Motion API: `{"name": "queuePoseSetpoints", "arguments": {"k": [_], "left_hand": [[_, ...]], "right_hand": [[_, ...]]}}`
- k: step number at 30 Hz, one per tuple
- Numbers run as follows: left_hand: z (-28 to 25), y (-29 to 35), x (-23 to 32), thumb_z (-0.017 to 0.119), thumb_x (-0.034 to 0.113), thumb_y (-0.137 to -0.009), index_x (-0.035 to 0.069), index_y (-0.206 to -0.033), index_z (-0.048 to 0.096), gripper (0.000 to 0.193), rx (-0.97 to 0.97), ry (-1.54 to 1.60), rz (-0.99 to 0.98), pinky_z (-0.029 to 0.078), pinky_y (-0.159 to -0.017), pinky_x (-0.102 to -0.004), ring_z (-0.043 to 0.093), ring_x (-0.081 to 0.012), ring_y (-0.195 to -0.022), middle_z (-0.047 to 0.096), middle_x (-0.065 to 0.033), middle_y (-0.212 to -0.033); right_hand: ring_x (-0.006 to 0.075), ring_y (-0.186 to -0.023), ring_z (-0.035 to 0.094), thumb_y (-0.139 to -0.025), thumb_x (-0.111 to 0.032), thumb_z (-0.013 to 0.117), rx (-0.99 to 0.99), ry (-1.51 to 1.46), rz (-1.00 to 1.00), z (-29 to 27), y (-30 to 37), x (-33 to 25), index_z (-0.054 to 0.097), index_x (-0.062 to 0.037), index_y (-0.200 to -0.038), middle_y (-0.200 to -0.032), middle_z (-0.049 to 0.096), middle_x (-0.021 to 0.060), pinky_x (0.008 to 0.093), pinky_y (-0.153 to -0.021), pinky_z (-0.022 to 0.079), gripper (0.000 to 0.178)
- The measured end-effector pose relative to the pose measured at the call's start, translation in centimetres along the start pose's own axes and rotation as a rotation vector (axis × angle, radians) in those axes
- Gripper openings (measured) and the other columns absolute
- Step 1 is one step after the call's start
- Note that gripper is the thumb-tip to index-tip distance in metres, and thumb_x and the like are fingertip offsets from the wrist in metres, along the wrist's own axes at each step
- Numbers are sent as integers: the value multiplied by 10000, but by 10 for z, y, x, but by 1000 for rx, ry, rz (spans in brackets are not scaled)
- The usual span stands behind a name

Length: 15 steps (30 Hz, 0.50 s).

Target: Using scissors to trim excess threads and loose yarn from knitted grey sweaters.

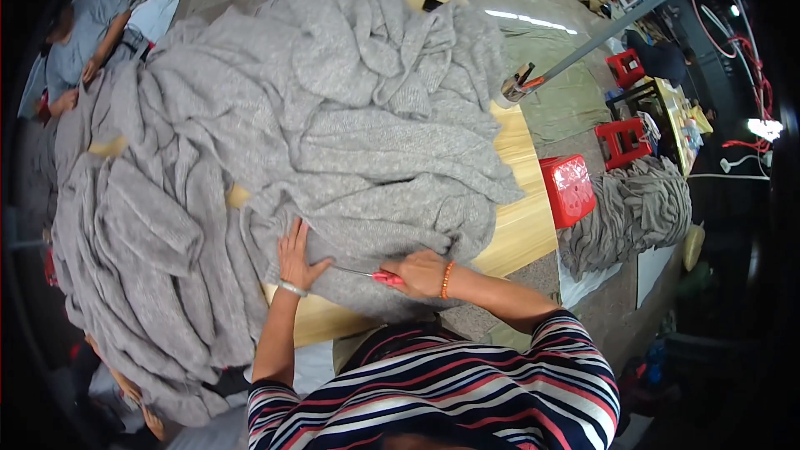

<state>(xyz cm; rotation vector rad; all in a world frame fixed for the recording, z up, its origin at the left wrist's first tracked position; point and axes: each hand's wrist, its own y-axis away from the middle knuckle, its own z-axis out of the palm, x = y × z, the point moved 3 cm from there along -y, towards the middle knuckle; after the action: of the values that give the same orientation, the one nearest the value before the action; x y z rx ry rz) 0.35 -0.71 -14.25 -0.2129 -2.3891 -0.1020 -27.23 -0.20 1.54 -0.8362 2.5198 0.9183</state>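
Grey knitted fabric [367, 137] lies in heaps and folds over a light wooden table. My left hand [295, 262] presses flat on the knit near the table's front edge, its fingers stretched out and thumb apart. To its right, my right hand [418, 273] is closed round the red handle of what look like scissors [388, 278]. Their thin metal blade points left, its tip close to my left thumb, just over the fabric. Whether the blades are parted is too small to tell.
Bare wood of the table [529, 192] shows along the right. A holder with tools [510, 92] stands at its right edge beside a slanting metal pole [625, 21]. Red stools [569, 190] and piled grey knits [637, 212] are further right. Other people [83, 46] handle fabric at left and far side.
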Motion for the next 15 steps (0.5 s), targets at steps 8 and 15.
{"name": "queuePoseSetpoints", "arguments": {"k": [8,15], "left_hand": [[-61,-47,-2,935,330,-543,51,-1538,282,1222,20,-335,-261,351,-1104,-529,392,-461,-1349,324,-292,-1521],[-31,-102,47,802,248,-735,-27,-1165,653,532,-451,148,-356,534,-924,-398,683,-314,-1016,699,-205,-1111]], "right_hand": [[381,-891,678,-933,-284,607,251,-62,61,3,31,36,598,-121,-1227,-995,694,171,464,-757,542,337],[390,-882,674,-867,-223,714,565,-157,110,-4,84,89,629,-100,-1167,-987,701,189,462,-787,540,335]]}}
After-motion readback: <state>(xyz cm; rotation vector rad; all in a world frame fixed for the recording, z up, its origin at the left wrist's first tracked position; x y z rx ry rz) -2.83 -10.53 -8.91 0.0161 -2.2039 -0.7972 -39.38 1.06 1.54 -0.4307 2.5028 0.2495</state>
